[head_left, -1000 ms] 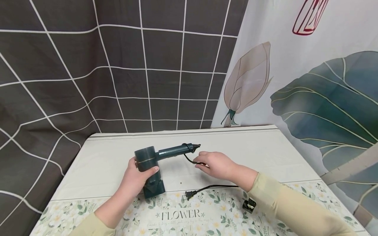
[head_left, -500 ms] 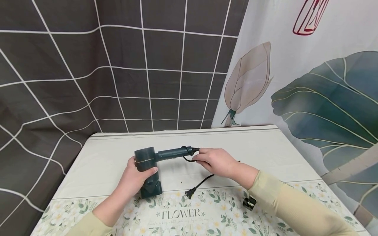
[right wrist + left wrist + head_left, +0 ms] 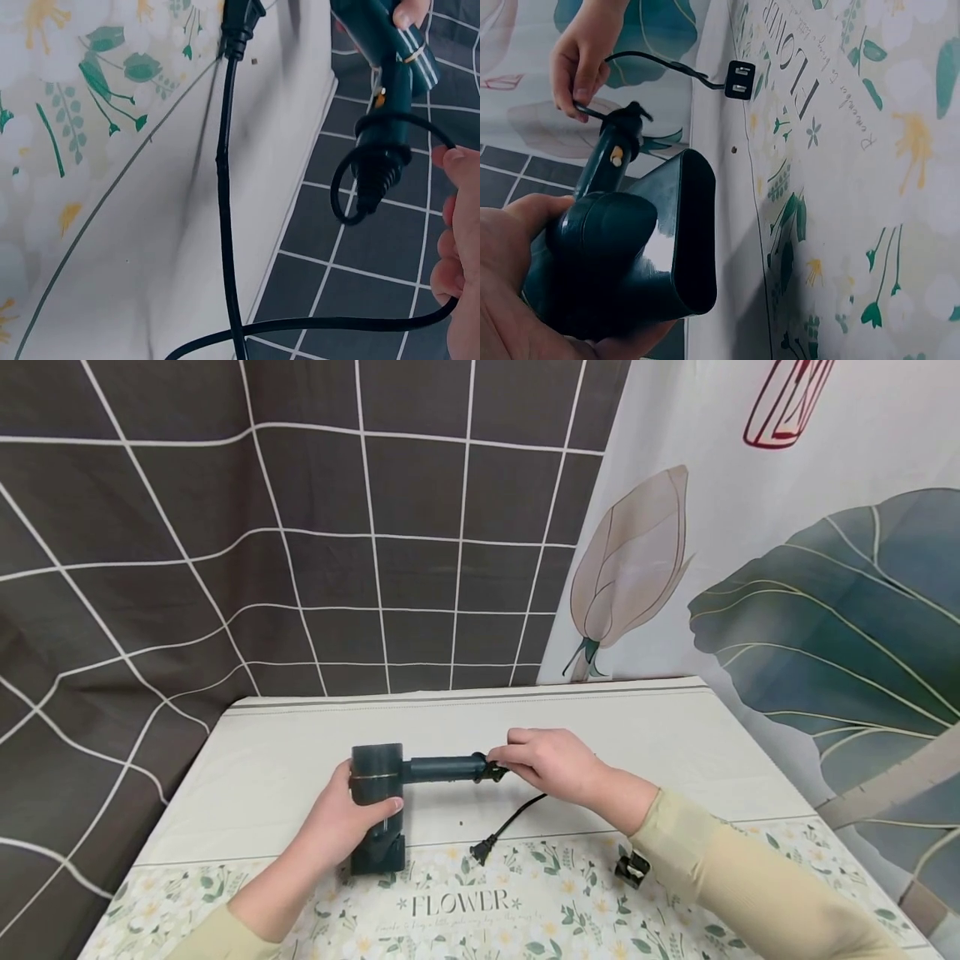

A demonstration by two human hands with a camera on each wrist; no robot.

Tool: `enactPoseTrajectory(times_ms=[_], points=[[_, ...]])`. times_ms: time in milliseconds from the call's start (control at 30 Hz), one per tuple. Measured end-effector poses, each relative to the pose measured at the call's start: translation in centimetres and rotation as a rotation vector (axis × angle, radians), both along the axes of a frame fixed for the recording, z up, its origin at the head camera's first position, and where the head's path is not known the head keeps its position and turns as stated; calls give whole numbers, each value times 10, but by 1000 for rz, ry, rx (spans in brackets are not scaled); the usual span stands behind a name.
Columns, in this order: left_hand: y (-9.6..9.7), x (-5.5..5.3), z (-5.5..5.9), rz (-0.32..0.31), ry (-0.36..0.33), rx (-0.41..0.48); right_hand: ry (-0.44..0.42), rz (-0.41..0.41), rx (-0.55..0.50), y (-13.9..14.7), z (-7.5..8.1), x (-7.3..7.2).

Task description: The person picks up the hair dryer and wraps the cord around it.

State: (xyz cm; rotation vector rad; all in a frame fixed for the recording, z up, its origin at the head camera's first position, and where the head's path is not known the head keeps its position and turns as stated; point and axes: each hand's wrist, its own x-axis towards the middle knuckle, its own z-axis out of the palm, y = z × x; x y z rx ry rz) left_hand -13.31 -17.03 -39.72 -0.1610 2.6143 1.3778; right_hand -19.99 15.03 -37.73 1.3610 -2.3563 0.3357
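Observation:
My left hand (image 3: pixel 347 814) grips a dark teal hair dryer (image 3: pixel 377 768) around its barrel, holding it over the table with the handle pointing right. In the left wrist view the flat nozzle (image 3: pixel 694 232) faces the tabletop. The black power cord (image 3: pixel 345 324) loops around the handle's end. Just beyond that end, my right hand (image 3: pixel 555 764) pinches the cord between thumb and fingers, as the right wrist view shows. A two-pin plug (image 3: pixel 482 850) hangs or lies at the cord's other end, left of the right forearm; its exact contact with the table is unclear.
A small black object (image 3: pixel 632 867) lies on the cloth near the right sleeve. The table (image 3: pixel 285 727) wears a cream cloth with a floral front band and printed lettering. A dark grid curtain (image 3: pixel 412 568) and a leaf-print curtain (image 3: pixel 637 568) stand behind.
The right hand has brought the cord up to the handle's end, drawing it around the handle. The hair dryer has turned so its handle lies level and sits slightly lower.

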Motion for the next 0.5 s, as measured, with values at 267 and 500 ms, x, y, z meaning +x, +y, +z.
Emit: enactPoseTrajectory(times_ms=[267, 500], points=[[2, 5, 1, -36, -6, -11, -2, -48, 11, 2, -2, -5], [1, 6, 0, -49, -23, -13, 10, -109, -31, 3, -4, -9]])
